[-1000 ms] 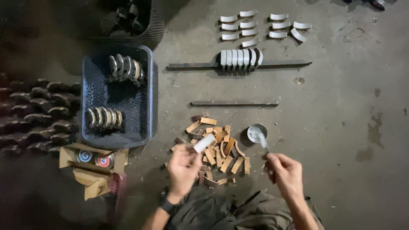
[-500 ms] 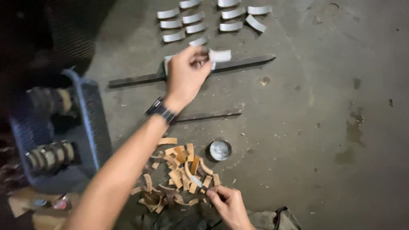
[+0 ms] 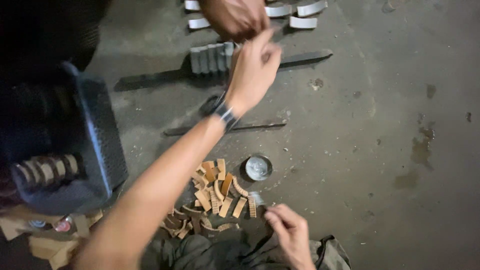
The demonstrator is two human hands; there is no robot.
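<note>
The concrete floor [image 3: 390,100] carries everything. A dark blue crate [image 3: 95,145] sits well to the left of both hands. The left hand [image 3: 252,70] reaches forward, fingers pinched together beside a row of grey curved metal pieces [image 3: 212,57] standing on a long dark bar [image 3: 300,59]; whether it grips one I cannot tell. Another person's hand [image 3: 235,17] hovers just beyond. The right hand [image 3: 290,235], loosely curled and holding nothing visible, rests just beside a heap of tan curved strips [image 3: 217,197] and a small round tin [image 3: 258,167]

Stained grey concrete floor [image 3: 390,125], dim light, deep shadow at left.
</note>
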